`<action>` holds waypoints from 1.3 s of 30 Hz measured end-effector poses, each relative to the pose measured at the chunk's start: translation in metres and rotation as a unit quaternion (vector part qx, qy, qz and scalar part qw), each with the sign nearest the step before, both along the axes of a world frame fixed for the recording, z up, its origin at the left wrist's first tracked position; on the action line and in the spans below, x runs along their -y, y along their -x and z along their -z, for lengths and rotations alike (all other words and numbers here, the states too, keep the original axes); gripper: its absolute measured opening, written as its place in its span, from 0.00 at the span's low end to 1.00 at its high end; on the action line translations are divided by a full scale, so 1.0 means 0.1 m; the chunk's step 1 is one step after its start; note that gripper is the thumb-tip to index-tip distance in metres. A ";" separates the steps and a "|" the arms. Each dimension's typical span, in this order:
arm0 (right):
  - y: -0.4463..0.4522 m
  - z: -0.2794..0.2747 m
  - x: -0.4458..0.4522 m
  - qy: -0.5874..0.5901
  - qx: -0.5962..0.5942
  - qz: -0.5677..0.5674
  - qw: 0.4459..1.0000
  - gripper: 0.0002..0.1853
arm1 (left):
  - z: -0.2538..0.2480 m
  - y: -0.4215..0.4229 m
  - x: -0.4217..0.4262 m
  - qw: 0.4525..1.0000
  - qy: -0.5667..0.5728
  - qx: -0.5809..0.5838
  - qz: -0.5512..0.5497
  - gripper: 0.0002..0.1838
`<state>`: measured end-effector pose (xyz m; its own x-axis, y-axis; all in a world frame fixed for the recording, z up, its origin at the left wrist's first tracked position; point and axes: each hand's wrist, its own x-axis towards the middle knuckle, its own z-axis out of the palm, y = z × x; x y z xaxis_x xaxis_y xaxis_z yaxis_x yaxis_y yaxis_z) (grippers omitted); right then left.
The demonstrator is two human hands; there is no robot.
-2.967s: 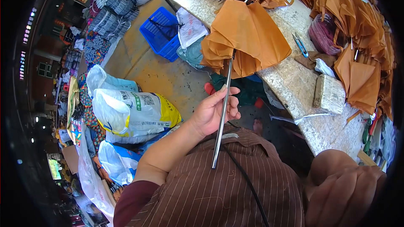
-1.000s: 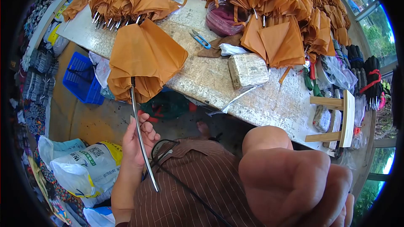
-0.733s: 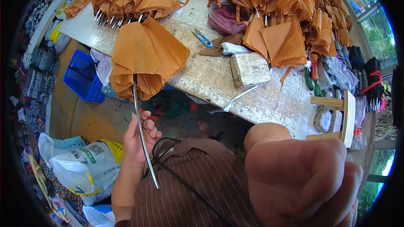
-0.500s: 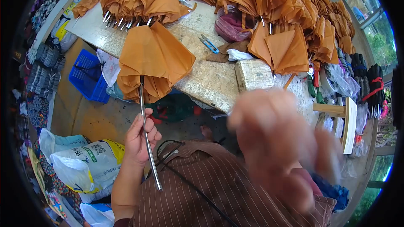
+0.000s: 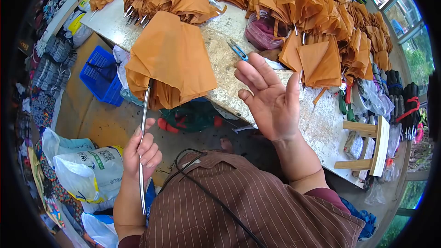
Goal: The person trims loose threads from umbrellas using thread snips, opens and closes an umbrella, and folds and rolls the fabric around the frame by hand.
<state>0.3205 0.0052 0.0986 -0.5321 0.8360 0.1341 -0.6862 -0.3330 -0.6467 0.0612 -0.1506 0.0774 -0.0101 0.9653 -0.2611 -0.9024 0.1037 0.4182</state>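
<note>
- An orange umbrella [image 5: 172, 62], its canopy hanging partly loose, is at the near left edge of the worktable [image 5: 317, 124]; the canopy overlaps that edge in view, and I cannot tell whether it touches.
- Its bare metal shaft [image 5: 143, 170] runs down from the canopy, on the wearer's side of the worktable.
- The left hand [image 5: 143, 149] grips this shaft partway along, thumb on one side and fingers curled round, short of the worktable's near edge.
- The right hand [image 5: 274, 98] is open above the worktable's near edge, palm toward the camera, fingers spread and slightly bent.
- Blue-handled snips [image 5: 239, 51] lie on the worktable close by the right fingertips; contact cannot be told.
- A clear tub [image 5: 264, 32] with dark red contents sits beyond them on the worktable.
- A bundle of orange umbrellas [image 5: 167, 0] lies at the worktable's far left, metal ends toward the wearer; a larger orange pile [image 5: 312, 7] spreads along its far right.
- A wooden frame [image 5: 380, 147] is at the worktable's right end.
- A blue basket [image 5: 101, 76] is left of the worktable, and white sacks [image 5: 89, 170] are nearer the wearer on that same side.
</note>
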 end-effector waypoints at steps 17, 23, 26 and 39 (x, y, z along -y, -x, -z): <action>0.01 -0.96 0.42 -0.421 -0.179 -0.132 0.880 0.28 | 0.10 0.00 0.14 0.992 0.005 -0.091 0.085 0.19; -0.03 -1.05 0.42 -0.445 -0.243 -0.140 0.850 0.15 | 0.15 -0.01 0.11 0.996 -0.001 -0.061 0.068 0.18; -0.04 -1.06 0.41 -0.432 -0.265 -0.140 0.850 0.09 | 0.13 0.00 0.09 0.994 0.008 -0.073 0.075 0.18; 0.10 -1.06 0.42 -0.578 -0.455 -0.071 0.674 0.06 | 0.06 -0.02 0.09 0.981 0.015 -0.154 0.113 0.18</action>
<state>0.3101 -0.0369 0.2044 0.1465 -0.1563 0.9768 -0.9880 -0.0718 0.1367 0.0635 -0.1599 0.0709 0.1208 0.9441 -0.3068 -0.6863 0.3027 0.6613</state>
